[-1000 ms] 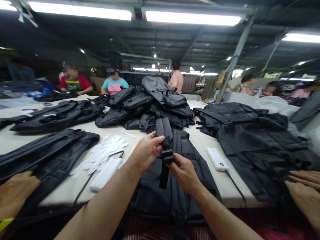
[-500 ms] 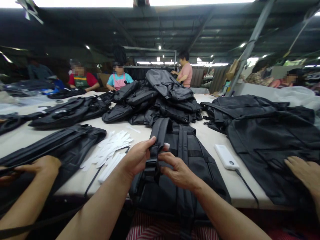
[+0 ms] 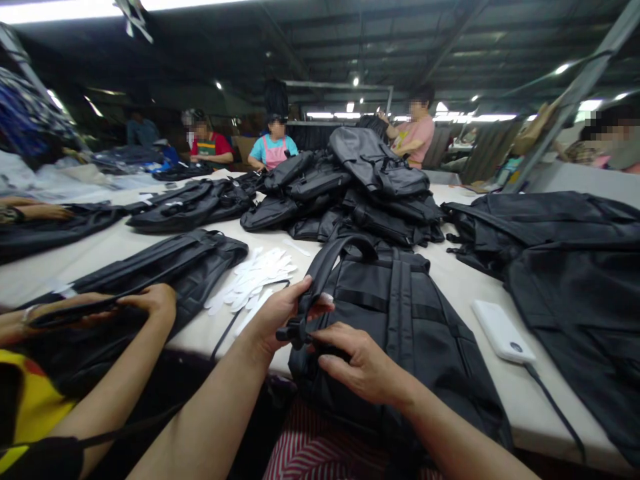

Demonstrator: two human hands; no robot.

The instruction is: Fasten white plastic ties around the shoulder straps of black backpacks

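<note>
A black backpack lies in front of me at the table edge, its strap side up. My left hand is closed around one padded shoulder strap, lifted in an arch above the bag. Below the thumb, a black plastic buckle sits at the strap's lower end. My right hand pinches at the strap end beside the buckle, its fingers curled; the webbing there is partly hidden. Something small and white shows at my left fingertips, too small to name.
White strips lie left of the backpack, a white power bank with a cable to the right. A pile of black backpacks stands behind. At left, a co-worker's hands hold another bag's strap. Several people work beyond.
My view has swung left. The strap end and buckle have turned sideways in my left hand, and my right hand has shifted to the buckle. The co-worker's hand on the right has left view.
</note>
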